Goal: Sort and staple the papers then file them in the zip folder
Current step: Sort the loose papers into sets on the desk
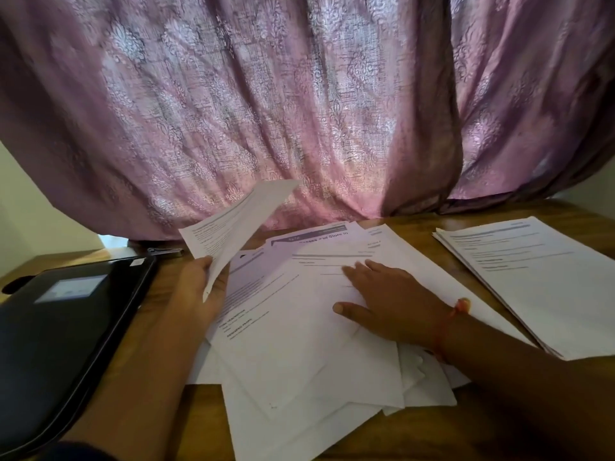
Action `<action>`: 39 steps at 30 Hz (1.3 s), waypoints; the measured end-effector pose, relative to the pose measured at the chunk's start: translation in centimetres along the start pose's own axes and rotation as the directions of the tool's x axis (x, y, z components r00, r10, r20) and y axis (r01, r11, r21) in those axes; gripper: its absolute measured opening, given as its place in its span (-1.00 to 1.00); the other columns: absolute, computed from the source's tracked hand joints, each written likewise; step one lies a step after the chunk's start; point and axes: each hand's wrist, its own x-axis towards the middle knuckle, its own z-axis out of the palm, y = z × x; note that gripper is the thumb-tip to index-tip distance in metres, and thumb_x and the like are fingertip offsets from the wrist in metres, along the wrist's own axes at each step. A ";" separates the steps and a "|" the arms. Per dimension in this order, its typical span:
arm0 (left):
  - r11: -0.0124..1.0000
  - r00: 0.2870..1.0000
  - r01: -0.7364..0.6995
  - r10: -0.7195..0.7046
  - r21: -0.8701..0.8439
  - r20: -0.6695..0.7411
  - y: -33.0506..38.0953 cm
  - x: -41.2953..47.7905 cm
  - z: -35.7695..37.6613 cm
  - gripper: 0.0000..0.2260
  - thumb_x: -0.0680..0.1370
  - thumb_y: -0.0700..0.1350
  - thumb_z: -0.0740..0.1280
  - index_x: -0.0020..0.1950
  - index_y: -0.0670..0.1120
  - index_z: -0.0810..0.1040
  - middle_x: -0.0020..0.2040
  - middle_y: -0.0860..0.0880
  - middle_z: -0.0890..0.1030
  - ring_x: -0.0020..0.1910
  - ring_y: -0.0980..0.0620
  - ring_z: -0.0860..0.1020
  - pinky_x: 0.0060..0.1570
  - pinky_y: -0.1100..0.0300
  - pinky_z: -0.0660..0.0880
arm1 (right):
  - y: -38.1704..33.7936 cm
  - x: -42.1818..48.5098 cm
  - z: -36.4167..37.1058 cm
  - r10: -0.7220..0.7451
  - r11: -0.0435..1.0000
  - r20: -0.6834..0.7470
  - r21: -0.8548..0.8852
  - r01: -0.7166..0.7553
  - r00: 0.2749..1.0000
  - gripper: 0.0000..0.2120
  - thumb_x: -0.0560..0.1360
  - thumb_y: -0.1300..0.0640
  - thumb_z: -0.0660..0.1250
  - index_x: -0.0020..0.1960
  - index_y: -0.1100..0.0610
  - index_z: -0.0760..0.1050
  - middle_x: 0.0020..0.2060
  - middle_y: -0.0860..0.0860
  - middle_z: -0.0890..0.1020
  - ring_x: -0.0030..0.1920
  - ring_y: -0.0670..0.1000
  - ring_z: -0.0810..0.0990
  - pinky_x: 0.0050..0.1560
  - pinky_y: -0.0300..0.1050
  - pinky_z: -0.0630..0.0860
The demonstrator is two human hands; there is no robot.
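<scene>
A loose spread of printed white papers (299, 361) covers the middle of the wooden table (416, 437). My left hand (196, 294) grips a few sheets (233, 227) by their lower edge and holds them tilted up above the spread. My right hand (389, 304) lies flat on the top sheet of the spread, fingers straight. A neat stack of papers (532, 277) lies apart at the right. The black zip folder (63, 317) lies at the left of the table. A stapler (164, 251) sits just behind the folder, mostly hidden.
A pink patterned curtain (299, 111) hangs right behind the table's far edge. A cream wall (26, 211) shows at the left. Bare wood shows along the near edge and between the spread and the right stack.
</scene>
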 end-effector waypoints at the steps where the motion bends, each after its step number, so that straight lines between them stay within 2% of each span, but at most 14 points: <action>1: 1.000 1.000 -0.011 0.011 -0.015 0.014 0.2 -0.1 0.0 -0.68 0.69 -0.29 0.18 0.43 -0.23 0.47 0.34 -0.21 0.58 0.21 -0.10 0.64 -0.29 0.26 0.65 | -0.3 0.0 0.1 -0.072 0.997 -0.003 0.010 0.072 0.997 -0.27 0.50 -0.42 -0.12 0.59 -0.12 -0.03 0.59 -0.01 0.07 0.58 0.06 0.04 0.52 0.04 0.06; 3: 0.998 0.999 -0.023 0.026 -0.051 0.048 0.4 -0.5 0.0 -0.70 0.69 -0.28 0.18 0.42 -0.23 0.47 0.22 -0.19 0.64 -0.03 -0.05 0.72 -0.33 0.29 0.62 | -0.9 0.0 0.4 -0.194 0.981 0.028 0.016 0.194 0.981 -0.34 0.52 -0.40 -0.13 0.57 -0.22 -0.05 0.59 -0.05 0.00 0.58 0.05 -0.05 0.52 0.04 0.00; 5: 0.997 0.998 -0.032 0.036 -0.070 0.057 0.4 -0.8 0.1 -0.72 0.69 -0.28 0.18 0.39 -0.24 0.48 0.09 -0.17 0.68 -0.13 -0.04 0.73 -0.35 0.29 0.61 | -0.8 0.1 0.7 -0.213 0.977 0.080 -0.007 0.214 0.974 -0.35 0.50 -0.42 -0.16 0.55 -0.25 0.06 0.59 -0.07 -0.03 0.59 0.06 -0.09 0.53 0.06 -0.04; 8: 0.999 0.999 -0.009 0.010 -0.037 0.030 0.4 -0.2 -0.3 -0.72 0.69 -0.28 0.17 0.38 -0.27 0.48 0.21 -0.22 0.64 0.08 -0.11 0.69 -0.32 0.26 0.63 | -0.2 -0.1 0.0 -0.147 0.989 0.071 -0.002 0.147 0.987 -0.32 0.48 -0.43 -0.14 0.46 -0.19 0.33 0.58 -0.08 0.10 0.58 0.04 -0.01 0.52 0.04 0.00; 10: 0.999 1.000 0.031 -0.031 -0.020 -0.003 0.4 0.4 -0.6 -0.70 0.68 -0.28 0.19 0.40 -0.28 0.48 0.31 -0.25 0.59 0.26 -0.18 0.61 -0.27 0.22 0.65 | 0.1 0.1 -0.5 -0.087 0.996 -0.011 -0.030 0.087 0.996 -0.28 0.48 -0.44 -0.14 0.26 -0.07 0.57 0.51 -0.06 0.31 0.52 0.04 0.22 0.49 0.02 0.14; 12: 0.999 0.999 0.036 -0.035 0.016 -0.017 0.3 0.5 -0.8 -0.71 0.66 -0.28 0.23 0.37 -0.27 0.51 0.31 -0.25 0.59 0.29 -0.20 0.59 -0.13 0.16 0.68 | 0.2 0.4 -0.8 -0.053 0.995 -0.103 -0.091 0.044 0.993 -0.11 0.41 -0.49 -0.27 0.03 0.04 0.65 0.33 -0.03 0.54 0.32 0.01 0.48 0.39 0.02 0.36; 14: 0.998 1.000 0.002 -0.002 0.055 -0.004 0.2 0.7 -0.9 -0.72 0.64 -0.28 0.26 0.35 -0.26 0.52 0.28 -0.24 0.62 0.26 -0.20 0.61 0.15 0.06 0.63 | 0.1 0.3 -0.7 -0.056 0.996 -0.135 -0.079 0.046 0.989 -0.09 0.36 -0.50 -0.31 0.06 0.03 0.62 0.21 -0.03 0.61 0.18 -0.02 0.56 0.29 -0.03 0.46; 17: 0.997 1.000 -0.023 0.023 0.079 -0.005 0.0 1.0 -1.1 -0.74 0.65 -0.28 0.24 0.33 -0.24 0.53 0.23 -0.23 0.64 0.22 -0.20 0.63 0.35 -0.02 0.50 | -0.1 -0.2 -0.2 -0.077 0.996 -0.081 -0.045 0.074 0.994 -0.31 0.50 -0.44 -0.09 0.41 -0.06 0.39 0.31 -0.02 0.55 0.24 0.01 0.54 0.32 -0.04 0.44; 22: 0.990 0.999 -0.033 0.037 0.138 -0.024 -0.2 0.7 -0.9 -0.72 0.65 -0.27 0.24 0.36 -0.19 0.53 0.12 -0.17 0.70 0.21 -0.16 0.65 0.32 -0.01 0.52 | 0.2 0.3 -0.5 -0.027 0.999 -0.181 -0.041 0.020 0.983 -0.25 0.44 -0.46 -0.12 0.43 -0.07 0.36 0.27 -0.05 0.58 0.20 0.00 0.57 0.27 -0.05 0.48; 27: 0.986 0.998 -0.031 0.040 0.162 -0.049 -0.2 0.5 -0.5 -0.75 0.66 -0.26 0.25 0.33 -0.18 0.55 0.15 -0.17 0.68 0.21 -0.15 0.64 0.30 0.00 0.54 | 0.1 -0.7 -0.7 -0.091 0.995 0.094 -0.041 0.095 0.991 -0.08 0.28 -0.54 -0.27 0.52 -0.17 0.21 0.54 -0.04 0.23 0.51 0.07 0.23 0.48 0.06 0.20; 29: 0.984 0.998 -0.041 0.048 0.175 -0.035 -0.2 0.4 -0.4 -0.76 0.66 -0.27 0.24 0.30 -0.20 0.56 0.13 -0.17 0.67 0.23 -0.15 0.63 0.26 0.00 0.56 | -0.1 -0.5 -0.5 -0.041 0.998 0.090 -0.036 0.044 0.995 -0.18 0.40 -0.52 -0.16 0.45 -0.09 0.35 0.47 0.01 0.36 0.42 0.08 0.37 0.41 0.04 0.32; 31: 0.984 0.998 -0.051 0.057 0.172 -0.033 -0.1 0.7 -0.7 -0.77 0.65 -0.28 0.24 0.29 -0.23 0.56 0.21 -0.19 0.64 0.28 -0.15 0.60 0.33 0.02 0.51 | 0.0 -0.1 -0.2 0.003 0.996 -0.024 -0.094 -0.005 1.000 -0.26 0.47 -0.48 -0.08 0.25 0.04 0.49 0.25 0.02 0.56 0.16 0.01 0.54 0.22 -0.06 0.47; 34: 0.982 0.998 -0.049 0.056 0.183 -0.034 0.0 0.7 -0.9 -0.81 0.65 -0.28 0.26 0.21 -0.23 0.59 0.26 -0.20 0.62 0.29 -0.15 0.59 0.31 0.02 0.53 | 0.3 0.1 0.1 0.059 0.993 -0.091 -0.097 -0.068 0.994 -0.33 0.47 -0.47 -0.03 0.14 0.07 0.46 0.00 -0.02 0.61 -0.15 -0.08 0.49 -0.02 -0.17 0.48; 39: 0.982 0.998 -0.026 0.038 0.187 -0.058 0.1 0.2 -0.5 -0.73 0.65 -0.25 0.26 0.34 -0.21 0.54 0.19 -0.20 0.65 0.27 -0.15 0.61 0.25 0.02 0.57 | -0.2 -0.3 -0.1 0.032 0.999 0.005 0.019 -0.032 0.999 -0.38 0.50 -0.42 0.05 0.28 0.05 0.38 0.13 -0.02 0.59 -0.03 -0.07 0.53 0.09 -0.15 0.51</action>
